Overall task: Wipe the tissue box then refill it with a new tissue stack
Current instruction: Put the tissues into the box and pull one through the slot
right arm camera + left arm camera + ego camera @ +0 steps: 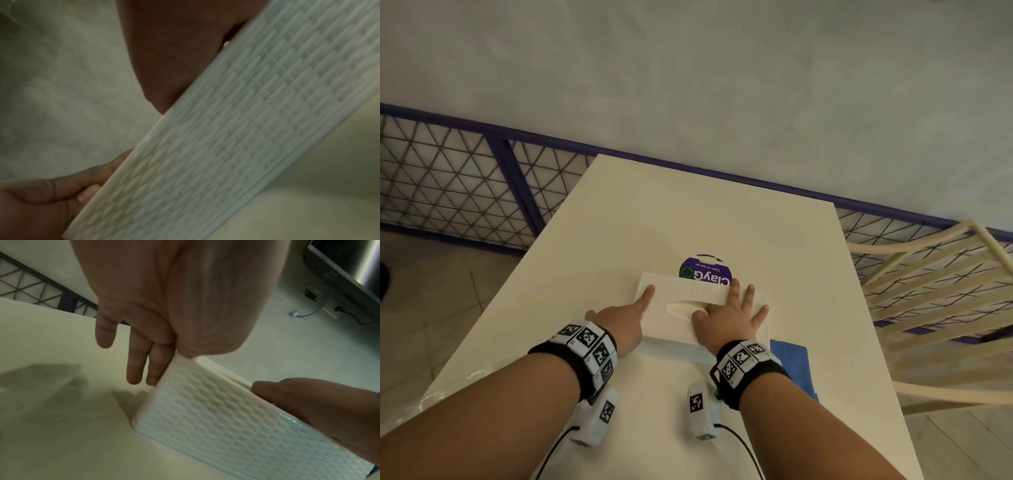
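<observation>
- The tissue box (685, 310), white with a woven basket texture, is lying flat on the pale surface (619, 222) near the middle of the head view, its oval slot facing up.
- The left hand (621, 317) is sitting at the box's 9 o'clock end, index finger stretched straight across the lid toward 12 o'clock.
- In the left wrist view the left hand (164, 305) is showing its other fingers (134, 363) hanging straight down beside the box's (226, 415) end wall; the one nearest the box is touching the wall, the rest are not closing on anything.
- The right hand (729, 313) is lying palm-down on the lid toward the 3 o'clock end, fingers spread and straight, pointing to 12 o'clock, thumb beside the slot.
- In the right wrist view the right hand (174, 53) is pressing against the top edge of the box (246, 129); the picture is blurred, so finer contact is hard to read.
- A purple round pack (705, 272) with white lettering is peeking out behind the box at 12 o'clock, partly covered by it.
- A blue cloth (792, 363) is lying on the surface at the box's 5 o'clock, partly hidden under the right wrist.
- A cream slatted chair (935, 294) is standing off the surface at 3 o'clock.
</observation>
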### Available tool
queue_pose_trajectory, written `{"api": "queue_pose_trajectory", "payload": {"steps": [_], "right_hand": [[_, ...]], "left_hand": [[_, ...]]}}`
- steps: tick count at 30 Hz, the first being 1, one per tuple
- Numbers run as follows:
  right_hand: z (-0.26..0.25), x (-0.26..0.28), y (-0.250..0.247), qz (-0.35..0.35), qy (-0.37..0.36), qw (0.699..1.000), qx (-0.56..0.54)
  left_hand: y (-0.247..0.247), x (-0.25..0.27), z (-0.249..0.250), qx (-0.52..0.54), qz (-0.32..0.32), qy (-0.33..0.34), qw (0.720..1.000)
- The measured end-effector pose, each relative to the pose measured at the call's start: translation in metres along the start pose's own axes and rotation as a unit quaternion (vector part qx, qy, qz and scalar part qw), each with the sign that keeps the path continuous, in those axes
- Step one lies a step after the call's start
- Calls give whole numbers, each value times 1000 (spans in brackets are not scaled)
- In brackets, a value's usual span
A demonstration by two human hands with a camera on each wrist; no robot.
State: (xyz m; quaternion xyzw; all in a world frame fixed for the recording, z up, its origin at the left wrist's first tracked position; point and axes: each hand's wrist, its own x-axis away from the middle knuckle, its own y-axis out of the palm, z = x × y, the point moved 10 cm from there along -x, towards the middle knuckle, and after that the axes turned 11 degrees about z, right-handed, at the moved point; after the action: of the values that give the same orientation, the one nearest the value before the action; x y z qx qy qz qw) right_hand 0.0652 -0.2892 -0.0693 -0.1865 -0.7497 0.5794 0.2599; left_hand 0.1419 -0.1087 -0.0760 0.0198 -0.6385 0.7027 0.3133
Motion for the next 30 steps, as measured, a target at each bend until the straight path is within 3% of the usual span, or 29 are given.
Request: {"api": "queue_pose_trajectory", "payload": {"steps": [9,26,30], "right_hand": [[-2,-3,11,-38,28,999,24],[-6,-9,8,-21,55,997,-40],[-9,-9,-3,36,25,988,-149]], "left_hand": [[-3,4,2,16,4,7,1000],[-1,5,2,22,-2,-7,1000],[-2,5,1,5,3,-18,1000]]}}
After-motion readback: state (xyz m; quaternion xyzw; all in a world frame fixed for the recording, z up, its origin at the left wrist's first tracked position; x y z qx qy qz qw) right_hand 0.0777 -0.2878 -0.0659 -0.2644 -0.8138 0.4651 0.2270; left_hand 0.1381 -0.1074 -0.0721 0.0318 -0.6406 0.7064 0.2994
